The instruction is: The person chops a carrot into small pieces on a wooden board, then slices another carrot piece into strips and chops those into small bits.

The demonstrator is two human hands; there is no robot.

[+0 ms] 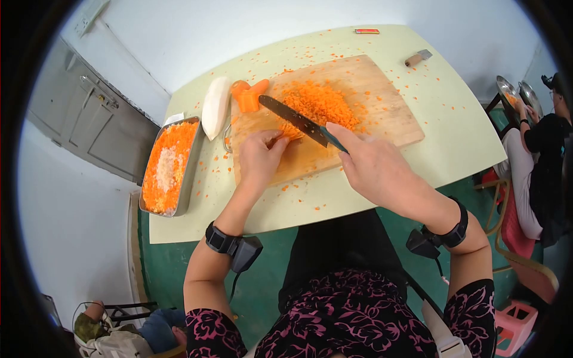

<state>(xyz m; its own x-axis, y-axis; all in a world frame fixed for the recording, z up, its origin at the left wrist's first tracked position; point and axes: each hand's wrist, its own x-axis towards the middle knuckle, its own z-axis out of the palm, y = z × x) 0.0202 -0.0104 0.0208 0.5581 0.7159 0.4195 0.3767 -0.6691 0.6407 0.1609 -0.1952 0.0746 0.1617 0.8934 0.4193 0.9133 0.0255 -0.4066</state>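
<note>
My right hand (376, 164) grips the handle of a kitchen knife (292, 119), its dark blade angled up and left across the cutting board (394, 113). My left hand (261, 156) is on the board's near left part, fingertips pinched on a small bunch of carrot strips (290, 130) beside the blade. Behind the knife lies a heap of finely chopped carrot (319, 102). Carrot pieces (248, 98) sit at the board's upper left corner. Beside them on the table rests a peeled white radish (215, 107).
A metal tray (192, 173) filled with chopped carrot and a pale heap stands at the table's left edge. A small wooden-handled tool (418, 58) and a red lighter-like item (366, 31) lie toward the back. Carrot bits dot the table (459, 143). Another person (540, 137) sits at the right.
</note>
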